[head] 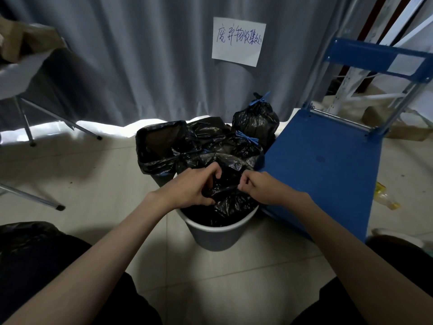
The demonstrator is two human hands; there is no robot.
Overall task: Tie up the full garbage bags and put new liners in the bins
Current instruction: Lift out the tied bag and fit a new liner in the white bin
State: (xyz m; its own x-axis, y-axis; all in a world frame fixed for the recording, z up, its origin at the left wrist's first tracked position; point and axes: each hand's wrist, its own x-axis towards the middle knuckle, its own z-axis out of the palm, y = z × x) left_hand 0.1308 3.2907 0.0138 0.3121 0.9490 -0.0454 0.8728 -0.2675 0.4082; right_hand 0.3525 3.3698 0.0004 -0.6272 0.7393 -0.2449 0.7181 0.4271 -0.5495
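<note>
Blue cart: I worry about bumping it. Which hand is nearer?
Right. The right hand pinches the bag just beside the cart; the left hand grips the bag farther away.

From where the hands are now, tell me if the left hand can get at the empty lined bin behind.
Probably yes: the left hand grips the black bag in the near bin; the lined bin stands just beyond it, unblocked.

arms: bare, no sleeves seen | legs: dark trousers [35,266] | hands: no gloves
</note>
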